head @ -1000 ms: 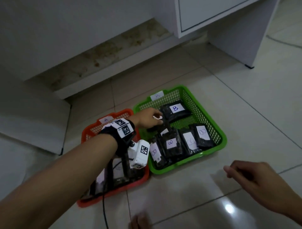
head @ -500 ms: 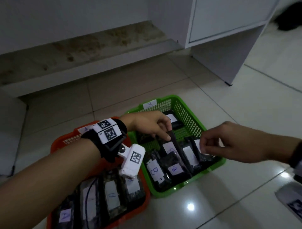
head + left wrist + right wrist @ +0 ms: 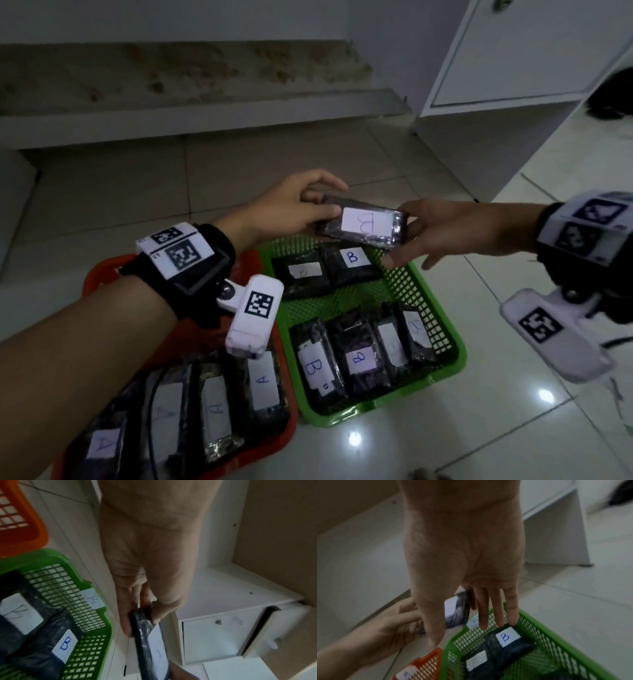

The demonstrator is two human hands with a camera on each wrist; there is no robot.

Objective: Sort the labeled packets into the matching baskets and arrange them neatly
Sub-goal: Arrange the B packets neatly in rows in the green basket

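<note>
Fingers [image 3: 329, 186] of the left hand [image 3: 284, 214] curl over the far edge of a black packet [image 3: 363, 226] with the thumb under its near side, so that hand grips the packet at its 9 o'clock end; the left wrist view shows the same packet [image 3: 147, 635] pinched between thumb and fingers, its white sticker facing 3 o'clock. At the 3 o'clock end the right hand [image 3: 455, 229] meets the packet with thumb on top, while its other fingers [image 3: 498, 609] hang nearly straight below, over the green basket [image 3: 411, 294]; whether that hand truly clamps the packet I cannot tell. The packet is held in the air above the far rim of the green basket, and its sticker reads "B", seen sideways. Inside the green basket lie two packets at 12 o'clock, one clearly marked "B" [image 3: 352, 258] and one with a faint mark [image 3: 303, 272], and a row of four at 6 o'clock, with "B" readable on two [image 3: 313, 366]. A small tag "B" [image 3: 92, 599] is stuck on the basket's far wall. At 9 o'clock of it, touching, sits the orange basket [image 3: 274, 442] with a row of packets marked "A" [image 3: 262, 380], and a tag on its far wall [image 3: 406, 674] is too blurred to read. Both baskets rest on the pale tiled floor [image 3: 479, 428], with a white cabinet [image 3: 513, 51] at 1 o'clock
</note>
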